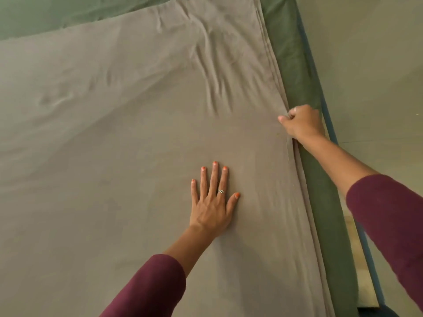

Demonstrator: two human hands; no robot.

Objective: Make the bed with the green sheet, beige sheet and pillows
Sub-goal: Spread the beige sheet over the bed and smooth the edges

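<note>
The beige sheet (114, 133) lies spread over most of the bed, with wrinkles fanning out in its upper middle. Under it the green sheet (295, 72) shows as a strip along the right side of the mattress and across the far top left. My left hand (212, 200) presses flat on the beige sheet, fingers straight and spread. My right hand (302, 123) is curled into a fist that grips the beige sheet's right edge at the mattress side. No pillows are in view.
A blue-grey bed frame rail (320, 94) runs along the right side of the mattress. Beyond it lies pale floor (370, 65). A strip of light wood (364, 271) shows beside the rail at the lower right.
</note>
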